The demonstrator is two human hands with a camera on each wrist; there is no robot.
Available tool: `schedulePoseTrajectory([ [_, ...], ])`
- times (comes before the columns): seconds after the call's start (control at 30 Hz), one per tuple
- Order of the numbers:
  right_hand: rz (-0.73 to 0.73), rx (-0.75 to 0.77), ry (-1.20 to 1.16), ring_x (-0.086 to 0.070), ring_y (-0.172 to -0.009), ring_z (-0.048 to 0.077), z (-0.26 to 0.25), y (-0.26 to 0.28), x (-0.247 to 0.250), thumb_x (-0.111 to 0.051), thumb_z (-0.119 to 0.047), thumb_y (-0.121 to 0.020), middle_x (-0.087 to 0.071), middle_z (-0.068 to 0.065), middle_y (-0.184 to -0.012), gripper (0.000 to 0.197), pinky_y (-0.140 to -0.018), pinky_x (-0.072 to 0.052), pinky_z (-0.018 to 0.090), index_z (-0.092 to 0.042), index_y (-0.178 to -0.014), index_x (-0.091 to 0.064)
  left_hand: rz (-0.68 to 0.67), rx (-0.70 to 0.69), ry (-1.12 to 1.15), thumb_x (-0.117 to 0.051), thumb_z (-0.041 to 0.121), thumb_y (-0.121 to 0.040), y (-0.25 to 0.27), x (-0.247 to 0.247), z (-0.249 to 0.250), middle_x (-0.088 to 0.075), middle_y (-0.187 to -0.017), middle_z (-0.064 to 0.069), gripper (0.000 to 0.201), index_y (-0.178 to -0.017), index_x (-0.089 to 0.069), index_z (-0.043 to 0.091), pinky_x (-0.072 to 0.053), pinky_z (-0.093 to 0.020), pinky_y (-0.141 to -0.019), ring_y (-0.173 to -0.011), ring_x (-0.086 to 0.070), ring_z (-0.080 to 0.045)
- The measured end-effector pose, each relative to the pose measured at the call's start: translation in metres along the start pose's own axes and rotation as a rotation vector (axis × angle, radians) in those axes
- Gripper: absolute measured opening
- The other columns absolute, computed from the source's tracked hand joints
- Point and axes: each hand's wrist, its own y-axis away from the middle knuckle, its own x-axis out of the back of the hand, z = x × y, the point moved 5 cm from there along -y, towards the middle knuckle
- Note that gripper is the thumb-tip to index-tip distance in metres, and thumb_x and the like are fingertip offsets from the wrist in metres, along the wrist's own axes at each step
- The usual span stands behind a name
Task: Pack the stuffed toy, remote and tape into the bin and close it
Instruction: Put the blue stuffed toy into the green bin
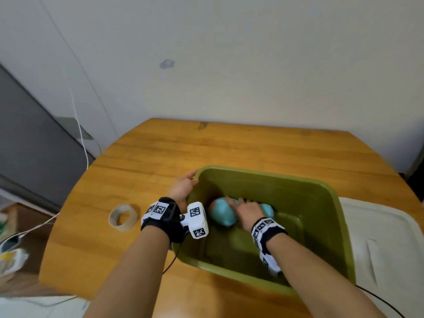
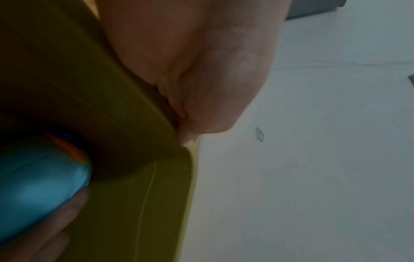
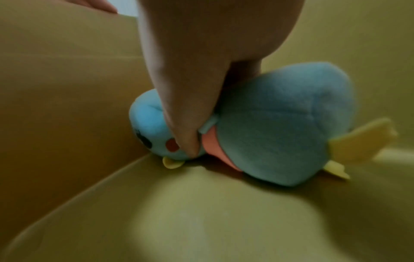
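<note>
The blue stuffed toy (image 1: 221, 214) (image 3: 275, 134), with yellow feet and an orange collar, lies on the floor of the olive-green bin (image 1: 330, 193) (image 2: 134, 195) (image 3: 56, 88). My right hand (image 1: 246, 208) (image 3: 197, 88) is inside the bin and grips the toy around its neck. My left hand (image 1: 183, 187) (image 2: 201, 70) holds the bin's left rim, fingers outside. A roll of clear tape (image 1: 123, 217) lies on the wooden table (image 1: 229, 145), left of my left wrist. The remote is not in view.
The white bin lid (image 1: 376, 244) lies flat on the table right of the bin. A white wall stands behind the table. A white cable (image 1: 80, 138) hangs at the left, with clutter on the floor below the table's left edge.
</note>
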Motion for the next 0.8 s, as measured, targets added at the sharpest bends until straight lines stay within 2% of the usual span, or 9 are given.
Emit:
schedulePoseTrajectory([
  [0.13,0.018,-0.021,-0.054,-0.057,-0.120,0.038,0.005,0.000,-0.007,-0.066,-0.044,-0.088,-0.050,0.017,-0.139,0.094,-0.099,-0.043,0.046,-0.031,-0.160,-0.008,-0.005,-0.023,0.016,-0.037,0.004,-0.103,-0.005,0.000,-0.002,-0.070,-0.090,-0.014,0.046,-0.146,-0.048,0.015,-0.056,-0.034,-0.062,-0.068,-0.064,-0.026],
  [0.3,-0.073,-0.038,-0.137,-0.047,-0.131,0.034,0.007,-0.003,0.013,-0.076,-0.055,-0.071,-0.047,0.012,-0.146,0.114,-0.109,-0.035,0.049,-0.031,-0.159,-0.008,-0.116,0.033,0.139,-0.041,0.001,-0.102,-0.003,0.004,0.003,-0.067,-0.095,-0.016,0.041,-0.141,-0.048,0.009,-0.059,-0.035,-0.061,-0.080,-0.064,-0.027],
  [0.4,-0.083,-0.082,-0.195,-0.042,-0.136,0.032,0.009,0.011,0.041,-0.075,-0.061,-0.068,-0.044,0.010,-0.150,0.115,-0.111,-0.032,0.049,-0.025,-0.159,-0.014,-0.293,0.012,0.288,-0.042,0.009,-0.103,0.002,0.025,0.016,-0.059,-0.123,-0.016,0.044,-0.147,-0.037,0.003,-0.049,-0.037,-0.094,-0.115,-0.057,-0.028],
  [0.47,-0.022,-0.103,-0.251,-0.047,-0.132,0.031,0.011,0.025,0.066,-0.067,-0.060,-0.078,-0.049,0.010,-0.146,0.096,-0.107,-0.038,0.046,-0.020,-0.156,-0.027,-0.295,-0.060,0.439,-0.042,0.012,-0.103,-0.008,0.055,0.026,-0.055,-0.136,-0.015,0.046,-0.147,-0.035,0.002,-0.042,-0.036,-0.104,-0.126,-0.054,-0.028],
  [0.57,0.108,-0.143,-0.394,-0.062,-0.113,0.021,0.015,0.043,0.104,-0.059,-0.056,-0.089,-0.063,0.003,-0.132,0.067,-0.092,-0.051,0.037,-0.021,-0.144,-0.049,-0.069,-0.059,0.675,-0.042,0.008,-0.102,-0.043,0.104,0.014,-0.053,-0.139,-0.015,0.046,-0.148,-0.035,0.003,-0.049,-0.032,-0.091,-0.117,-0.058,-0.023],
  [0.6,0.162,-0.152,-0.452,-0.064,-0.105,0.016,0.014,0.048,0.117,-0.059,-0.056,-0.089,-0.067,-0.001,-0.126,0.061,-0.087,-0.052,0.034,-0.022,-0.139,-0.053,0.005,-0.007,0.675,-0.041,0.010,-0.103,-0.055,0.114,0.000,-0.057,-0.130,-0.014,0.046,-0.148,-0.036,0.003,-0.049,-0.030,-0.086,-0.109,-0.060,-0.021],
  [0.67,0.254,-0.172,-0.566,-0.064,-0.094,0.009,0.010,0.055,0.142,-0.059,-0.056,-0.089,-0.070,-0.006,-0.113,0.052,-0.083,-0.054,0.031,-0.023,-0.130,-0.060,0.078,0.161,0.528,-0.046,0.016,-0.102,-0.076,0.123,-0.037,-0.062,-0.101,-0.012,0.037,-0.136,-0.051,0.002,-0.050,-0.030,-0.072,-0.083,-0.060,-0.020],
  [0.7,0.293,-0.185,-0.621,-0.064,-0.091,0.007,0.006,0.058,0.154,-0.060,-0.054,-0.090,-0.070,-0.008,-0.107,0.047,-0.083,-0.054,0.032,-0.023,-0.126,-0.062,0.085,0.230,0.398,-0.051,0.017,-0.100,-0.085,0.124,-0.054,-0.063,-0.099,-0.014,0.028,-0.121,-0.060,0.001,-0.049,-0.034,-0.068,-0.077,-0.059,-0.023],
  [0.8,0.397,-0.242,-0.737,-0.065,-0.091,0.006,-0.007,0.059,0.188,-0.061,-0.047,-0.091,-0.069,-0.013,-0.100,0.034,-0.086,-0.054,0.032,-0.026,-0.117,-0.066,0.106,0.368,0.003,-0.057,0.010,-0.094,-0.098,0.118,-0.091,-0.063,-0.104,-0.018,0.017,-0.092,-0.062,-0.006,-0.044,-0.038,-0.074,-0.087,-0.057,-0.029],
])
